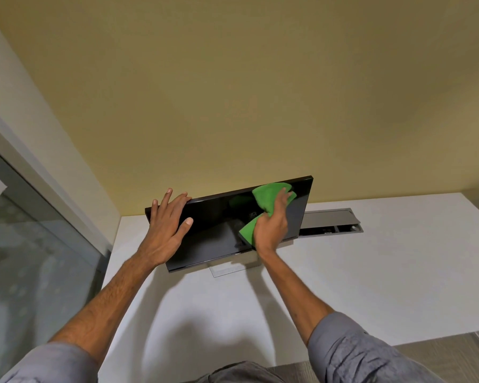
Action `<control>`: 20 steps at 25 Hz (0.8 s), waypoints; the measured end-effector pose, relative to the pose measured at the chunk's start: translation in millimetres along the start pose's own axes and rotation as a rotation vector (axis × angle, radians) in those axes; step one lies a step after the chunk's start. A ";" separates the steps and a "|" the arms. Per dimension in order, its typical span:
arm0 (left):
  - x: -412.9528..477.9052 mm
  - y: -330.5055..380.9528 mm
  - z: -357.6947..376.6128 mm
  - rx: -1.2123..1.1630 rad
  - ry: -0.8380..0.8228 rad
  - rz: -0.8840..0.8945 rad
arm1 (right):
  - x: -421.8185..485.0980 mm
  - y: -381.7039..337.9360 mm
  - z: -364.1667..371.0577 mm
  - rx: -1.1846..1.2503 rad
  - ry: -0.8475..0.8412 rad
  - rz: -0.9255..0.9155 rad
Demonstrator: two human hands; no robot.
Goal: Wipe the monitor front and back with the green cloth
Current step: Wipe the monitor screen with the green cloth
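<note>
Reach toward the yellow wall is blocked along the back edge of the white desk by the monitor, which is stood on its clear base near the back left corner. Its upper left corner is taken up by the left hand, which rests on it. The right part of the screen is covered by the right hand and the green cloth gripped in it. Just right of the monitor, a cable hatch with a raised lid is set by the back edge. Room to pass is offered over the front and right parts of the desk. The left edge is closed off by a glass panel.
</note>
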State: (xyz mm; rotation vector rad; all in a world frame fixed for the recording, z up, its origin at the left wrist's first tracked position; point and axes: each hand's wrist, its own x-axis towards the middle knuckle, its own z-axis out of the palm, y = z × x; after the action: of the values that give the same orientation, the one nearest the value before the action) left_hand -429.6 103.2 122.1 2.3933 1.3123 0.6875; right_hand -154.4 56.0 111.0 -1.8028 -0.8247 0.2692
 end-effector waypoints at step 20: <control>-3.8 4.9 2.8 0.040 0.023 -0.015 | 46.1 16.5 -40.9 0.085 0.078 0.176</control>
State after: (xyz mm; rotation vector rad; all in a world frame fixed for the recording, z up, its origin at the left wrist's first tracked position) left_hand -426.4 97.3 121.2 2.4112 1.3646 0.6923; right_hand -91.6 52.6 121.5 -1.7967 -0.5919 0.3402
